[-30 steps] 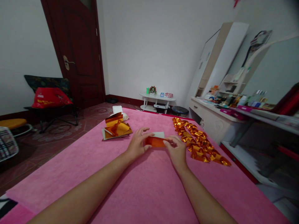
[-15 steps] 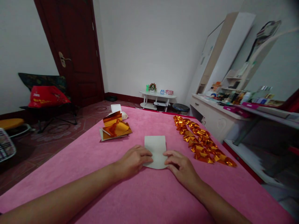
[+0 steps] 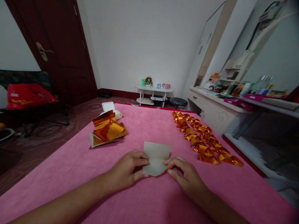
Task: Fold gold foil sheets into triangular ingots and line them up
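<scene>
A pale grey sheet of paper (image 3: 157, 152) lies on the pink-covered table (image 3: 144, 124) between my two hands, with a crease across its middle and its near edge curled up. At its left edge, my left hand (image 3: 133, 166) holds the paper between fingers and thumb. My right hand (image 3: 181, 170) pinches the right edge near the closer corner. Farther left is a loose pile of shiny gold foil sheets (image 3: 109, 130). To the right, several folded gold foil pieces (image 3: 198, 137) run in two slanting rows.
Behind the foil pile sit a white plastic box (image 3: 108, 106) and a pale bundle (image 3: 118, 114). A dressing table (image 3: 215, 109) crowded with bottles stands on the right. Beyond the far edge are a low white stand (image 3: 154, 89) and a round stool (image 3: 178, 101). A red bag (image 3: 30, 96) rests on a chair.
The paper has gone from lying nearly flat to creased across the middle, with its far half raised. Both hands stay at its sides. The whole view has shifted slightly.
</scene>
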The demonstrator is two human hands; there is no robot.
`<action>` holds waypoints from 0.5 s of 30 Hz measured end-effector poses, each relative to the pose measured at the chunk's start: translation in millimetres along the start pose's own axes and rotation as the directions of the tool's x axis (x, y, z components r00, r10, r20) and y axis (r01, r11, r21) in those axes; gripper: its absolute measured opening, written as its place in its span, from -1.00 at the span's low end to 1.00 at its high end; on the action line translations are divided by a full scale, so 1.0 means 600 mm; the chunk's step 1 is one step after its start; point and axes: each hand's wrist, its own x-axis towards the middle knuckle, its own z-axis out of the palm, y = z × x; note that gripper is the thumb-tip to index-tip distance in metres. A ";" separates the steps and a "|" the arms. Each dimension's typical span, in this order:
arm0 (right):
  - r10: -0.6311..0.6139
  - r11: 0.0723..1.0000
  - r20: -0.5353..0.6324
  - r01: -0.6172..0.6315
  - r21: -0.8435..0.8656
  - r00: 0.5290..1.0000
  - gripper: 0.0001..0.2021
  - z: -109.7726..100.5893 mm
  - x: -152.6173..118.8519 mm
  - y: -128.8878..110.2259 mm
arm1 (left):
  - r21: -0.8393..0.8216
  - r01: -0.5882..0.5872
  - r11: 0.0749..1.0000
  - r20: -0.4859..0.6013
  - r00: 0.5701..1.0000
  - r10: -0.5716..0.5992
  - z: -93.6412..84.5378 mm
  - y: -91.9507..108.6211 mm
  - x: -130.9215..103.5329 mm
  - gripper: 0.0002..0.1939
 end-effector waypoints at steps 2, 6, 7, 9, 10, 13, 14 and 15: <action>0.052 0.999 -0.022 -0.052 0.000 0.998 -0.94 0.003 0.007 -0.002 | -0.063 0.033 0.997 0.003 0.999 -0.033 -0.003 -0.001 0.004 -0.71; 0.122 0.992 -0.047 -0.124 -0.035 0.991 -0.93 0.010 0.020 -0.003 | -0.218 0.088 0.972 0.004 0.996 -0.089 -0.004 -0.007 0.013 -0.69; 0.136 0.989 -0.054 -0.138 -0.047 0.989 -0.92 0.011 0.023 -0.003 | -0.258 0.109 0.960 0.002 0.994 -0.112 -0.003 -0.009 0.015 -0.67; 0.161 0.983 -0.065 -0.166 -0.081 0.985 -0.92 0.014 0.029 -0.002 | -0.319 0.149 0.936 -0.008 0.987 -0.160 0.000 -0.013 0.018 -0.66; 0.169 0.979 -0.069 -0.176 -0.105 0.983 -0.92 0.015 0.032 -0.002 | -0.338 0.166 0.926 -0.006 0.984 -0.178 0.001 -0.014 0.019 -0.67; 0.174 0.966 -0.068 -0.184 -0.181 0.982 -0.91 0.017 0.038 -0.003 | -0.348 0.201 0.916 0.001 0.977 -0.214 0.003 -0.016 0.019 -0.74; 0.175 0.962 -0.076 -0.187 -0.198 0.982 -0.90 0.017 0.038 -0.003 | -0.343 0.211 0.915 -0.002 0.974 -0.225 0.004 -0.016 0.018 -0.77; 0.176 0.959 -0.085 -0.190 -0.210 0.981 -0.88 0.018 0.038 -0.004 | -0.338 0.221 0.915 -0.006 0.972 -0.237 0.005 -0.016 0.018 -0.79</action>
